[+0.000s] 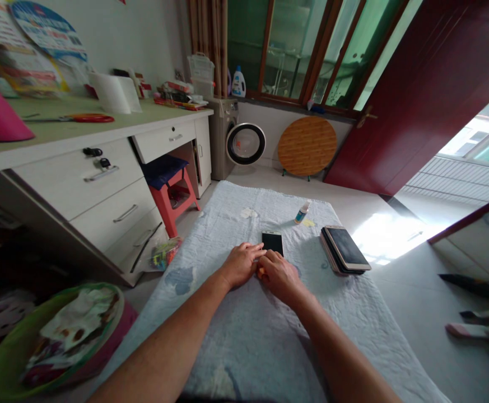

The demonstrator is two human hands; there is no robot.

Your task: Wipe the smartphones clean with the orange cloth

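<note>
A white-framed phone (273,242) with a dark screen lies flat on a pale blue quilted cloth (244,336). My left hand (241,263) rests on the cloth with its fingers curled, the fingertips touching the phone's near left corner. My right hand (278,274) is closed just below the phone's near edge, pressed against the left hand. A small orange thing (261,273) shows between the two hands; I cannot make out what it is. To the right lies a stack of phones (344,249), the top one gold-edged. A small bottle (302,212) lies beyond the phone.
A white desk with drawers (101,184) runs along the left, with a red stool (172,193) under it. A green basin (55,341) of scraps sits at near left. A washing machine (238,140), a round wooden tabletop (307,145) and a dark red door (429,95) stand behind.
</note>
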